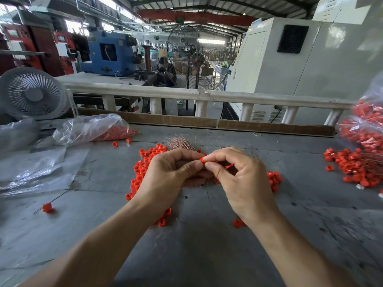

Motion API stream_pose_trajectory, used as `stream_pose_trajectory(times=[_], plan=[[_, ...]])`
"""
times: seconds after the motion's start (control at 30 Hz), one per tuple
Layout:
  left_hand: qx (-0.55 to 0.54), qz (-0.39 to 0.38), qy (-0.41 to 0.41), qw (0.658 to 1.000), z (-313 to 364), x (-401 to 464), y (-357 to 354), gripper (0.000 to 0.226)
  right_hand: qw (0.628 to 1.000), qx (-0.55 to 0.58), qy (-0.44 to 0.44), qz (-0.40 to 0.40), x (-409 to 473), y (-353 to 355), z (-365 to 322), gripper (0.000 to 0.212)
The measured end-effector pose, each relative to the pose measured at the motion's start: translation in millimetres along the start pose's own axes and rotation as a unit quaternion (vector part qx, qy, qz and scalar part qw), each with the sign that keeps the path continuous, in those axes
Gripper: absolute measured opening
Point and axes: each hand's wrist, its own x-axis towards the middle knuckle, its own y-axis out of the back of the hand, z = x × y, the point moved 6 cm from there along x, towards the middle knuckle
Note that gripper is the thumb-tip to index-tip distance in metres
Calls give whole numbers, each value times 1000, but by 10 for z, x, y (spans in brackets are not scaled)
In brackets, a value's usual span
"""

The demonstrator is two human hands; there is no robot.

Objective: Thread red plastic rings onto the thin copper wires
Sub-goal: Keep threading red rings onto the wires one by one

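At frame centre, left hand (165, 175) and right hand (238, 172) pinch one red ring (202, 160) above the counter (207, 245); steadying the ring should ease the copper wires (180, 143) through.

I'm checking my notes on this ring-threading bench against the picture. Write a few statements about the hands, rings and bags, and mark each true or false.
1. Both hands pinch one red ring between them. True: the left hand and right hand meet on it at their fingertips.
2. The bundle of copper wires lies on the far side of the hands. True.
3. The loose rings under the hands sit in a tray. False: they lie straight on the grey table.
4. The plastic bag at the left holds blue parts. False: its contents are red.
5. A white fan stands at the far left. True.
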Motion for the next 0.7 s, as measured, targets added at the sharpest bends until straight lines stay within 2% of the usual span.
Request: stream_pose_trajectory(times=[0.37,0.57,0.7], plan=[[21,-1,-1,1000,15,-10,-3,30,1000,-15,22,-9,11,9,-9,13],[32,-12,3,999,8,-6,-3,24,999,34,-25,-19,15,4,41,14],[60,-17,7,998,-18,5,17,16,1000,1,-13,-20,12,-7,19,12]])
